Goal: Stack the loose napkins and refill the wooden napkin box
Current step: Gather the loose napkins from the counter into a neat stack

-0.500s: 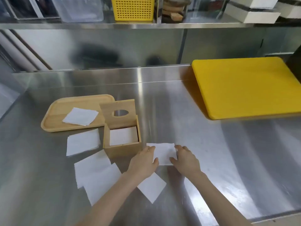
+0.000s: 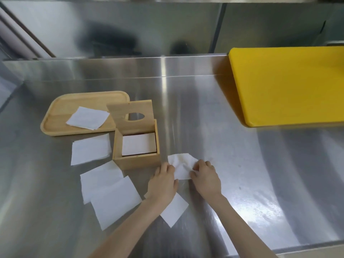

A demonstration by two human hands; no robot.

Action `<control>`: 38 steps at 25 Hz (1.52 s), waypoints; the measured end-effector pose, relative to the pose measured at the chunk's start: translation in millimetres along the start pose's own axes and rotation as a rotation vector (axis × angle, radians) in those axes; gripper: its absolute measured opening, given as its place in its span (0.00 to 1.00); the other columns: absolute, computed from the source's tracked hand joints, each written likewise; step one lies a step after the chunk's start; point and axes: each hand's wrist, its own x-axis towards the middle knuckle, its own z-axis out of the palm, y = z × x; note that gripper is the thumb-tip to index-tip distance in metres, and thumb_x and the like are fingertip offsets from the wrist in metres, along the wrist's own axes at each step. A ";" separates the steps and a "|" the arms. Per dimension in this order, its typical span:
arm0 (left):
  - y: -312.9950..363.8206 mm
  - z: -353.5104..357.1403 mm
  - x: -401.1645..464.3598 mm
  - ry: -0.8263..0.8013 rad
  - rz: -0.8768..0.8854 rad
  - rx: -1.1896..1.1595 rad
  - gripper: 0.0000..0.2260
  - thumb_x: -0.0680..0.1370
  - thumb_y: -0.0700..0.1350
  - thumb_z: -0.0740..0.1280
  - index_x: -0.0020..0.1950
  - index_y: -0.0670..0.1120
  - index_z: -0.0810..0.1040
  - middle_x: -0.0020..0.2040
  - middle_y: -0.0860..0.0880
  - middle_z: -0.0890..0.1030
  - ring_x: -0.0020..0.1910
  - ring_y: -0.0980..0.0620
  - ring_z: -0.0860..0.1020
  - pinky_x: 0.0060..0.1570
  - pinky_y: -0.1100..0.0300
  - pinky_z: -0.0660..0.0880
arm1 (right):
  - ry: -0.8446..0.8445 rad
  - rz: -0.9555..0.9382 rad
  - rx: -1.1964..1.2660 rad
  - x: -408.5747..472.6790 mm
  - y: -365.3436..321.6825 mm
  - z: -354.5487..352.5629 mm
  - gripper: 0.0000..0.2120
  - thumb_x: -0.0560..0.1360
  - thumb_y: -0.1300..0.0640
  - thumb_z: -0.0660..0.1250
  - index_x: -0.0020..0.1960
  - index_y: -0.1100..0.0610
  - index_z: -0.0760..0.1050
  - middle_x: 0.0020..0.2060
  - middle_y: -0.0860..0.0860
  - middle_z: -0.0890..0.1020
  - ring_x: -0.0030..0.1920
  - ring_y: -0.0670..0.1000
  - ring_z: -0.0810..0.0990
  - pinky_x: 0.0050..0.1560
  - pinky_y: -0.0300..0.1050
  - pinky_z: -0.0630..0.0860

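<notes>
Left hand (image 2: 163, 183) and right hand (image 2: 205, 178) each pinch a side of a crumpled white paper napkin (image 2: 181, 165), long axis running left-right, on the stainless steel table (image 2: 242, 183). Open wooden napkin box (image 2: 136, 146) just beside, lid upright; bare steel to the right.

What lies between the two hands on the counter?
A rumpled white napkin, pinched at its sides by the left hand and right hand, beside the wooden box; head view.
</notes>
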 end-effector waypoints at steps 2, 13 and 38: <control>0.1 0.9 1.8 0.011 -0.004 -0.092 0.17 0.80 0.48 0.56 0.68 0.46 0.66 0.67 0.48 0.67 0.65 0.50 0.68 0.59 0.58 0.70 | 0.000 -0.011 0.241 -2.9 -0.4 -2.1 0.04 0.75 0.64 0.60 0.46 0.57 0.66 0.43 0.52 0.76 0.44 0.55 0.74 0.37 0.40 0.69; -13.1 -20.6 -31.4 -0.301 -0.507 -1.920 0.19 0.77 0.52 0.62 0.61 0.39 0.73 0.52 0.40 0.82 0.55 0.47 0.79 0.56 0.57 0.75 | -0.103 -0.169 0.915 -50.5 -11.5 -34.4 0.14 0.74 0.67 0.66 0.54 0.52 0.71 0.47 0.41 0.76 0.46 0.41 0.77 0.41 0.29 0.78; -80.5 -14.5 -88.3 0.184 -0.503 -1.850 0.06 0.79 0.42 0.61 0.51 0.48 0.77 0.40 0.53 0.85 0.42 0.53 0.83 0.48 0.55 0.76 | -0.083 -0.109 -0.167 -56.9 -22.8 32.6 0.20 0.75 0.50 0.65 0.61 0.60 0.69 0.58 0.57 0.73 0.60 0.58 0.71 0.58 0.49 0.72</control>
